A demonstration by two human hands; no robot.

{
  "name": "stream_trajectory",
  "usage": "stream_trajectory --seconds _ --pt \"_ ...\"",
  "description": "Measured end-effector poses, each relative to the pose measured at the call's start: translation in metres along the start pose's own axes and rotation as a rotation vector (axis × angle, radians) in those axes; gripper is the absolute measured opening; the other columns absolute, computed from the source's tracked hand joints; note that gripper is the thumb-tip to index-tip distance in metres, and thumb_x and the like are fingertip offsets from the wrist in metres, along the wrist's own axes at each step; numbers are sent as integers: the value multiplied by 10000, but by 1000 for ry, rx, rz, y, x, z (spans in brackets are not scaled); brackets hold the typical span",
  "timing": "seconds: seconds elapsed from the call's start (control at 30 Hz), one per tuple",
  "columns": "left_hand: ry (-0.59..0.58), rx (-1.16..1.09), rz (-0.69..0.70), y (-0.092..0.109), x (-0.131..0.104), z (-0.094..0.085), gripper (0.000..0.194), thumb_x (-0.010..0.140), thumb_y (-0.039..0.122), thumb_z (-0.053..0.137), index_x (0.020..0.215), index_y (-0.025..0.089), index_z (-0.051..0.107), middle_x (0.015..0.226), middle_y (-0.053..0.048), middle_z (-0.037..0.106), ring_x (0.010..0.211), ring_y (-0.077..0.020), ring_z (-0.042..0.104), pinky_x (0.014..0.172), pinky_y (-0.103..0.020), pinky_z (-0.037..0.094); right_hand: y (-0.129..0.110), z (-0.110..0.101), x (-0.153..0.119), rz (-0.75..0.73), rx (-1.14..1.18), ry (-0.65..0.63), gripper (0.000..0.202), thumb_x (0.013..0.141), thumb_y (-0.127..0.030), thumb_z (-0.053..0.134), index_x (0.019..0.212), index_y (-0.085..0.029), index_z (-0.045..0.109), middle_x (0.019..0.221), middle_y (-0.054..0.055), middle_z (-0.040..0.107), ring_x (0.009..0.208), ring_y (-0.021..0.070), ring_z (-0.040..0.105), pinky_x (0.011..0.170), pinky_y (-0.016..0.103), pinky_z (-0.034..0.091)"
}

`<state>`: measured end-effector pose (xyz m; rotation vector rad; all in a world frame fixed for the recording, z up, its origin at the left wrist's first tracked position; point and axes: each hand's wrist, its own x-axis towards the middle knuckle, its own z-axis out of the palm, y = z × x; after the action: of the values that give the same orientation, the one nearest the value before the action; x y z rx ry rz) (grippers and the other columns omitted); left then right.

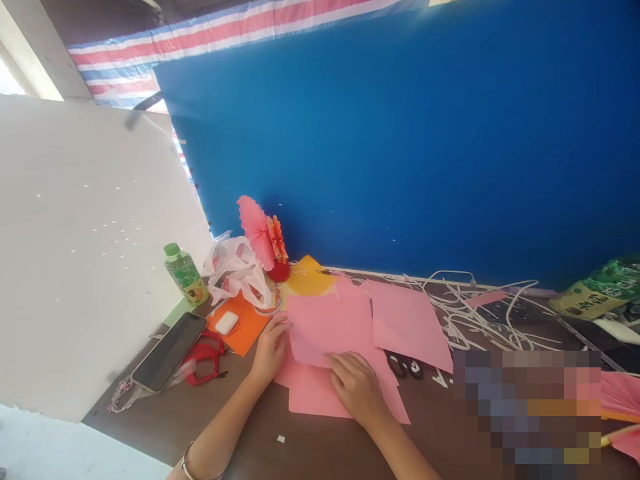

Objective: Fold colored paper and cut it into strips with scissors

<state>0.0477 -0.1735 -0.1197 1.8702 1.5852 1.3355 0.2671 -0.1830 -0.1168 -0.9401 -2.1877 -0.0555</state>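
Observation:
A sheet of pink paper [327, 327] lies over other pink sheets [320, 400] in front of me. My left hand [271, 348] grips its left edge, thumb and fingers closed there. At the sheet's near edge, my right hand [355, 383] has its fingers bent over the paper and closed on it; the thumb is partly hidden. Another pink sheet [410, 320] rests to the right, with black-handled scissors [405, 365] partly covered beneath its near side.
On the left are a green bottle [186, 273], a phone [169, 352], red-handled scissors [207, 357], a white case [227, 323] on orange paper [245, 337] and a plastic bag [235, 270]. Folded paper fans [256, 230] stand behind. White paper strips and cables [480, 313] spread at right; a blurred patch hides part.

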Motion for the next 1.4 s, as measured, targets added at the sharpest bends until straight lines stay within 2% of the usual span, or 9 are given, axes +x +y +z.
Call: stream_trajectory --seconds 0.1,0.23,0.33,0.5,0.77,0.93,1.07,1.23,1.4 --pt "-10 100 -44 7 9 1 377 766 43 369 1055 183 565 1140 -89 556 1093 -192 513 920 -362 423 19 -2 -2 288 -9 213 261 781 -119 428 899 -189 651 859 64 697 773 208 631 714 334 472" --pt "-266 413 -63 19 46 13 296 761 90 406 1005 161 559 1036 -98 590 974 -215 560 785 -334 471 45 -12 1 814 198 472 196 800 -287 486 854 -150 615 813 95 683 739 218 632 649 306 483" --pt "-357 638 -57 26 80 30 272 802 150 414 1052 139 520 1098 -133 556 1031 -233 527 778 -325 460 54 -18 3 968 379 603 209 786 -354 507 796 -152 561 790 92 664 713 208 620 621 292 477" --pt "-450 689 -10 22 113 52 249 850 246 416 1026 111 528 1058 -164 559 1009 -257 538 827 -371 432 54 -20 4 974 470 666 263 773 -411 518 847 -159 537 860 109 657 796 226 620 673 309 470" --pt "-576 714 93 15 95 41 194 824 101 394 934 143 549 973 -124 588 961 -214 565 811 -306 433 54 -22 6 949 397 702 307 763 -475 499 788 -170 523 724 62 627 694 199 583 622 290 433" --pt "-485 740 30 15 99 30 240 807 88 380 989 135 530 846 -120 632 791 -241 621 709 -335 456 61 -24 4 1005 362 759 282 755 -460 518 701 -189 468 554 -22 505 553 154 498 546 267 393" --pt "-354 723 6 24 118 22 341 847 125 316 1163 132 445 979 -142 625 901 -250 607 747 -339 456 69 -26 3 1050 361 805 240 747 -416 536 750 -183 479 605 -14 512 578 156 499 551 271 395" --pt "-417 638 159 35 111 17 399 802 65 346 1129 212 521 1117 -53 602 1000 -185 573 857 -282 434 71 -33 2 1053 306 852 251 769 -405 515 663 -197 422 522 -60 402 483 116 414 480 247 358" --pt "-548 480 377 34 63 21 534 690 -20 343 1127 211 545 1208 -39 553 1095 -171 514 926 -305 413 58 -32 2 761 148 542 207 831 -320 439 739 -177 558 622 19 578 642 176 566 638 312 462"
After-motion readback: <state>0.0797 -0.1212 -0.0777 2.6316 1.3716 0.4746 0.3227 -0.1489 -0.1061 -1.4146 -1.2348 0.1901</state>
